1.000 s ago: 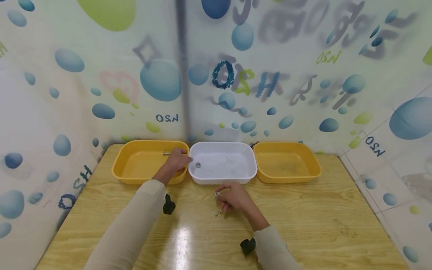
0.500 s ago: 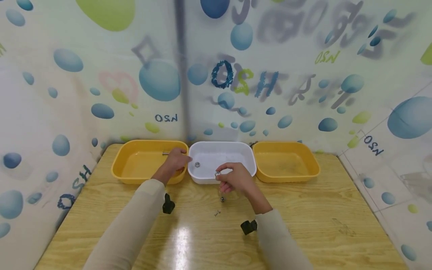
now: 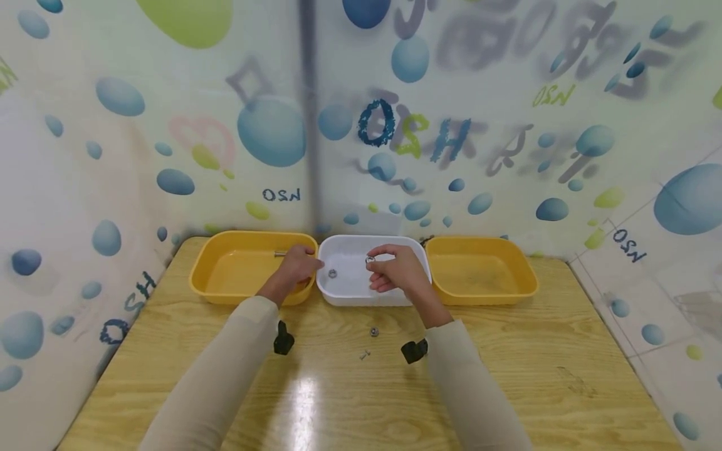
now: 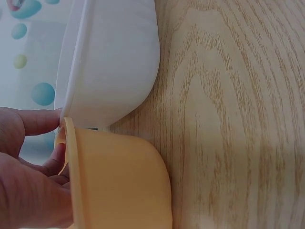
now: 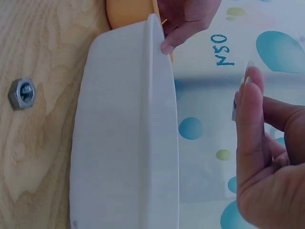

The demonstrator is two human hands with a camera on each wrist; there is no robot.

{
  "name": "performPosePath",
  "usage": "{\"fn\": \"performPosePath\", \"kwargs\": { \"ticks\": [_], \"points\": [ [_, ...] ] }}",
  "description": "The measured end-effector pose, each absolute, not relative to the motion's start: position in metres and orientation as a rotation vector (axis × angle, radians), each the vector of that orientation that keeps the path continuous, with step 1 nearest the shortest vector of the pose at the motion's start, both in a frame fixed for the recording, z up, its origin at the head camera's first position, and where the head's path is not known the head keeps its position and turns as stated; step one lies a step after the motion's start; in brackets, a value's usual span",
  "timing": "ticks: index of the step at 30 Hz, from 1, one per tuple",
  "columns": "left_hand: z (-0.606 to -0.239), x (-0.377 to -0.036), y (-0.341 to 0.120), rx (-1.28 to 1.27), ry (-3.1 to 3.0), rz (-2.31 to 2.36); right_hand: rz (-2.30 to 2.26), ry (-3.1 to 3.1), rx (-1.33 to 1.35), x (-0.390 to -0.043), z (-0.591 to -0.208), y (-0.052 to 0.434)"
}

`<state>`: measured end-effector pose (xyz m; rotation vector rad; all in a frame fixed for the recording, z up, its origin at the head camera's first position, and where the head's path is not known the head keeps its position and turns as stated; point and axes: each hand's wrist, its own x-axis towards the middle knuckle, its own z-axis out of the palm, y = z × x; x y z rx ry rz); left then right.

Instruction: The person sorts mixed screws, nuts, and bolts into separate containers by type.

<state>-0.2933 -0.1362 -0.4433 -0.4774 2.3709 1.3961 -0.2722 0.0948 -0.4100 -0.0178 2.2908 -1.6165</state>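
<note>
My right hand (image 3: pixel 399 269) is over the white tray (image 3: pixel 361 301), pinching a metal nut (image 3: pixel 370 259) between thumb and forefinger. In the right wrist view the fingers hide most of that nut. My left hand (image 3: pixel 296 266) grips where the left yellow tray (image 3: pixel 197 289) meets the white one; in the left wrist view its thumb touches the rims and the other fingers curl inside the yellow wall. A bolt (image 3: pixel 279 254) lies in that yellow tray, partly behind the hand. Another nut (image 3: pixel 332 274) rests at the left end of the white tray.
On the wooden table (image 3: pixel 479 376), in front of the white tray, lie a nut (image 3: pixel 374 332) and a small screw (image 3: pixel 365 354). A second yellow tray (image 3: pixel 485 299) stands at the right. The patterned wall (image 3: pixel 361 207) rises just behind the trays.
My right hand has lifted the nut from the table and moved it forward over the white tray. The nut still on the table has come into sight. The left hand stays put.
</note>
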Motion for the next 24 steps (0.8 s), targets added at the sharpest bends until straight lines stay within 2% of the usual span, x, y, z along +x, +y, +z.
{"fn": "performPosePath", "kwargs": {
  "ticks": [12, 24],
  "points": [
    [-0.453, -0.3, -0.137, -0.495, 2.36, 1.413, -1.578, 2.331, 0.021, -0.272, -0.411, 0.099],
    [-0.445, -0.293, -0.138, -0.464, 2.359, 1.425, -1.536, 2.335, 0.025, -0.259, -0.41, 0.102]
  ]
}}
